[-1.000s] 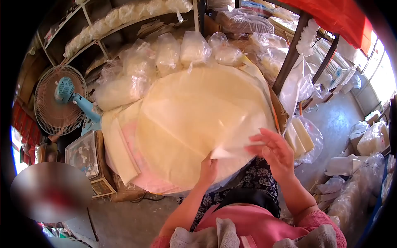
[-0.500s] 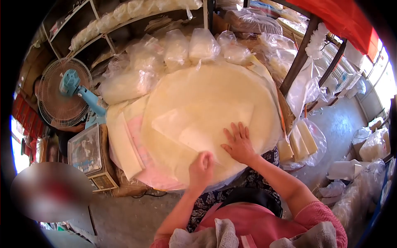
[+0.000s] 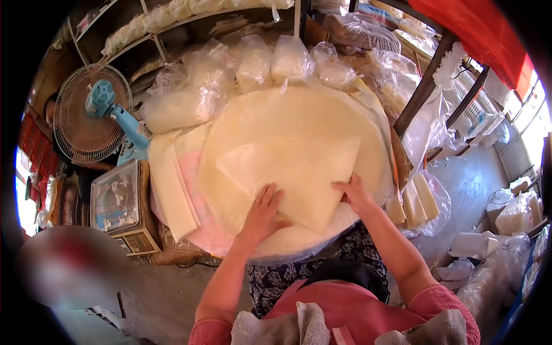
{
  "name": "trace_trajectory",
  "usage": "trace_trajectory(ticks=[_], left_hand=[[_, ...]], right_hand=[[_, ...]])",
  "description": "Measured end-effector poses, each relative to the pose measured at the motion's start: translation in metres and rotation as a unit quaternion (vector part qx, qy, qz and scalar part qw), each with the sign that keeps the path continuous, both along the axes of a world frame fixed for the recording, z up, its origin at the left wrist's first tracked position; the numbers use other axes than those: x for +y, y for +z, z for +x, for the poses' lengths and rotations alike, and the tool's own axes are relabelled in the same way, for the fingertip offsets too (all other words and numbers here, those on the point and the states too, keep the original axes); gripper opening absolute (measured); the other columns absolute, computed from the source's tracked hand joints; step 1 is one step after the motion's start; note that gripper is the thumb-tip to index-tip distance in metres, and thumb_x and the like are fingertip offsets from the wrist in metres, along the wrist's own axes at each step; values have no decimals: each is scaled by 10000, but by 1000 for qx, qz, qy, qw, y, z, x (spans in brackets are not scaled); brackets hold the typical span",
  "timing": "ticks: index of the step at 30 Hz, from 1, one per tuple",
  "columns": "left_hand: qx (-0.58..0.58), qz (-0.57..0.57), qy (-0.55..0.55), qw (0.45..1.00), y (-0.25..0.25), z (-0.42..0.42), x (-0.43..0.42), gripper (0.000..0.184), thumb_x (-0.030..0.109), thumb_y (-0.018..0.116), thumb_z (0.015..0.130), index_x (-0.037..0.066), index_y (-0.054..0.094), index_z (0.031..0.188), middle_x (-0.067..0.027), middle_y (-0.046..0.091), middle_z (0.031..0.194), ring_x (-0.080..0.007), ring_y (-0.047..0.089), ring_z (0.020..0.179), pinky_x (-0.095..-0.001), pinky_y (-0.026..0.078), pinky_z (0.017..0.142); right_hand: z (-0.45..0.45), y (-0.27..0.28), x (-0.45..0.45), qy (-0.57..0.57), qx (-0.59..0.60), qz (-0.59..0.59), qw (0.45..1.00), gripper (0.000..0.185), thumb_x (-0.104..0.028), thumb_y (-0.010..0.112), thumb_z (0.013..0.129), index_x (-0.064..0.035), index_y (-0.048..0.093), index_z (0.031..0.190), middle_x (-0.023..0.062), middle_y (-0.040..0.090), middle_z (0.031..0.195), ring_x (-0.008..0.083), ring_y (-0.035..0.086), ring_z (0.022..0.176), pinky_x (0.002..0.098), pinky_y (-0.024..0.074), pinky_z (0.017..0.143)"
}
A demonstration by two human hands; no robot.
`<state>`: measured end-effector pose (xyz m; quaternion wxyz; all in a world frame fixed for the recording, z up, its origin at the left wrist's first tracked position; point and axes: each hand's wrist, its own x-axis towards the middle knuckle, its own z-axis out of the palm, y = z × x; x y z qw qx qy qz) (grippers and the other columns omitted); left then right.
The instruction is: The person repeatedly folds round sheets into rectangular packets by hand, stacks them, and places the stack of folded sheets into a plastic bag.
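The right hand (image 3: pixel 356 194) pinches the right edge of a folded translucent sheet (image 3: pixel 307 178), which lies atop pale round sheets (image 3: pixel 287 109); the left hand (image 3: pixel 263 217), thumb spread wide from its fingers, touches the fold's near-left side

A single camera, worn on the person's head, looks forward and steeply down from above and behind the left grip (image 3: pixel 260 214) and the right grip (image 3: pixel 355 192), which lie close to the middle of its view, fairly near the lens. The lens is very wide: straight edges bow, and a dark rounded border closes in the corners. The view takes in the wearer's pink top (image 3: pixel 345 307) on the near side of the grips, plastic bags (image 3: pixel 293 60) beyond them, a fan (image 3: pixel 102 99) far left of the left grip, and floor (image 3: pixel 471 172) well right of the right grip.
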<state>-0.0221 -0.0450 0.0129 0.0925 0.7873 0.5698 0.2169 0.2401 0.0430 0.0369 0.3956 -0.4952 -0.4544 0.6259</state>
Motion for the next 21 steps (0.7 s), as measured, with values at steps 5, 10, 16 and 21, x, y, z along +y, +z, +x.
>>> trace_trajectory(ticks=[5, 10, 16, 21], left_hand=[[-424, -194, 145, 873, -8, 17, -30, 350, 223, 658, 853, -11, 602, 1107, -147, 638, 1081, -204, 614, 1011, -323, 494, 870], [-776, -231, 190, 556, -24, 53, -42, 278, 238, 582, 919, -15, 584, 1035, -105, 637, 1016, -177, 630, 901, -317, 523, 770], [-809, -265, 198, 486, -24, 47, -41, 335, 192, 545, 933, -13, 487, 1190, -137, 585, 1169, -230, 604, 1034, -370, 521, 854], [-890, -252, 189, 330, -25, 83, -40, 318, 133, 504, 948, -6, 458, 1230, -151, 561, 1225, -260, 565, 1116, -408, 462, 980]], right_hand=[[-17, 88, -22, 126, 188, 68, 972, 642, -344, 587, 899, -51, 334, 1410, 186, 450, 1358, 307, 501, 1208, 436, 438, 965], [-52, -10, -12, 165, -458, 403, 775, 658, -449, 486, 923, -59, 318, 1425, 181, 237, 1491, 341, 196, 1391, 554, 200, 1090], [-65, -39, -14, 120, -474, 387, 782, 644, -341, 544, 911, -56, 295, 1432, 164, 205, 1510, 331, 135, 1414, 485, 168, 1123], [-71, -42, -40, -75, 106, 87, 988, 715, -60, 591, 873, -33, 199, 1469, 141, 162, 1542, 241, 201, 1404, 340, 238, 1105]])
